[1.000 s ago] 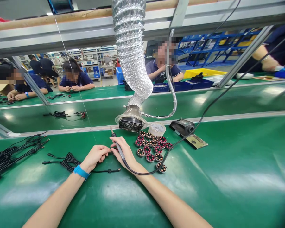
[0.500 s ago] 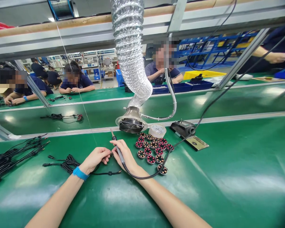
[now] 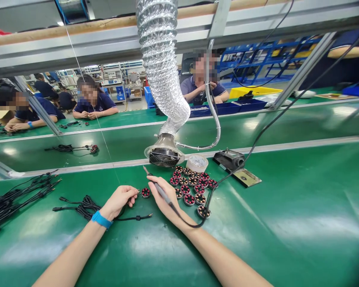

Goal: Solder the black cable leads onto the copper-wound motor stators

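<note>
My right hand is closed round a soldering iron, its tip pointing up and left, its black cord running off to the right. My left hand, a blue band on the wrist, pinches a thin black wire beside a small round red-and-black part lying on the green belt between both hands. Several more of these round parts lie in a cluster just right of my right hand.
A silver fume hose with a fan mouth hangs just behind my hands. A tape roll and a black iron stand sit to its right. Bundles of black cable lie at left. Other people sit across the far belt.
My right hand has drawn away to the right with the iron, uncovering the round part between the hands. The left hand has stayed where it was.
</note>
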Available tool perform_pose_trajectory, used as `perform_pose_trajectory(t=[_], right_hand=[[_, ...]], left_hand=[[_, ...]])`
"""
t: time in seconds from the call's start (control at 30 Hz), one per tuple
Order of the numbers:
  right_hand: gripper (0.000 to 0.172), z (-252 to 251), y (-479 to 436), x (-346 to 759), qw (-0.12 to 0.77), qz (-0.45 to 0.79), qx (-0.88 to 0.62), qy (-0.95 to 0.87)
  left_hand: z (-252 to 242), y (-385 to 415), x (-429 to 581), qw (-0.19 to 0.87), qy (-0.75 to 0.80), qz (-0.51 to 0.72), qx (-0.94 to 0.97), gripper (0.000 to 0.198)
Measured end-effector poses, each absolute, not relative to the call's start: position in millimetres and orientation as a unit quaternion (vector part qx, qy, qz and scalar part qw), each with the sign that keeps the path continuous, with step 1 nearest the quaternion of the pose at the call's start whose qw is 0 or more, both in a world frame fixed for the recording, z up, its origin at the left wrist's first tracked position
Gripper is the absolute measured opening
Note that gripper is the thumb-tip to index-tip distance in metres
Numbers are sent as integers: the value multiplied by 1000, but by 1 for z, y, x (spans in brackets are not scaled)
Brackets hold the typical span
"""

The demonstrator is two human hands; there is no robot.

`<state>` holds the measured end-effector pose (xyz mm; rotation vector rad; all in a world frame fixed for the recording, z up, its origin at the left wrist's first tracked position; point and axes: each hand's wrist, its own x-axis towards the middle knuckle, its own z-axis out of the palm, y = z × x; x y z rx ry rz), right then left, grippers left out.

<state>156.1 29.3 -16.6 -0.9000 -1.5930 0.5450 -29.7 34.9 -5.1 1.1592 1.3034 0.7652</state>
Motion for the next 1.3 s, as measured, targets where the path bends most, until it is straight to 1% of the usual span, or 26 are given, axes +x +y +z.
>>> perform_pose_trajectory(t=[0.07, 0.13, 0.23, 0.33, 0.6, 0.87, 1.17, 1.3], right_hand=[[22, -12, 26, 161, 603, 222, -400, -654], [29, -9, 22, 164, 618, 217, -395, -644], [36, -6, 18, 165, 621, 223, -376, -650], [39, -5, 17, 165, 613, 225, -374, -659], [40, -8, 16, 161, 586, 229, -376, -680], [38, -8, 17, 159, 580, 245, -377, -679], [37, -5, 18, 161, 619, 249, -372, -646], [37, -8, 19, 162, 625, 232, -373, -645]], left_hand=[[-5, 35, -30, 578, 560, 326, 496, 33], [-5, 35, -29, 577, 560, 323, 499, 33], [-2, 34, -27, 577, 560, 314, 505, 32], [0, 32, -26, 579, 560, 312, 505, 33], [-2, 32, -27, 582, 553, 315, 507, 35], [0, 32, -27, 580, 555, 310, 510, 33], [-1, 33, -26, 584, 555, 309, 505, 33], [-2, 32, -26, 589, 553, 314, 499, 34]])
